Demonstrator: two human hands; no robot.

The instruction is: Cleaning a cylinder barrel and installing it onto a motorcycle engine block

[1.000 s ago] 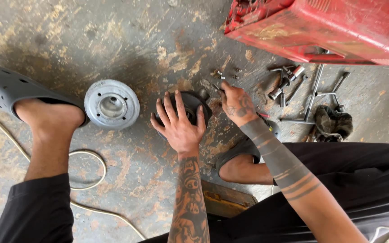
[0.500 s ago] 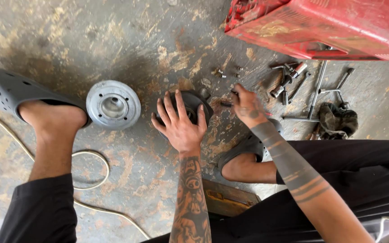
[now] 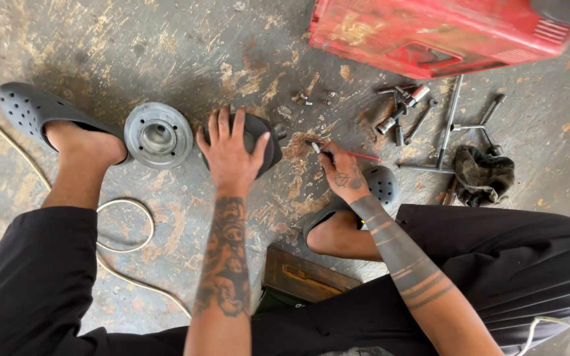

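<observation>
Two hands are working low over the stained concrete floor, and the dark round part is the landmark here. The left hand is lying flat on top of that part, fingers spread wide, pressing it to the floor. Just right of it, the right hand is pinching a thin red-handled tool, its pale tip pointing back toward the part; whether the tip is touching anything I cannot tell.

Judging by the layout, the job is looking mid-way: the part is lying off whatever it belongs to, and just to its left a grey metal hub is sitting apart, round, flanged, dull-machined, with a hollow centre. Nothing is being joined yet, so refitting seems to be left.

Beyond the part, a few small bolts are lying loose. Further right, steel sockets and a long cross wrench are scattered, smooth and greasy-looking, beside a crumpled dark rag. A chipped red metal box is standing above those. The person is squatting in perforated grey rubber clogs, and a pale cord is looping below the hub.
</observation>
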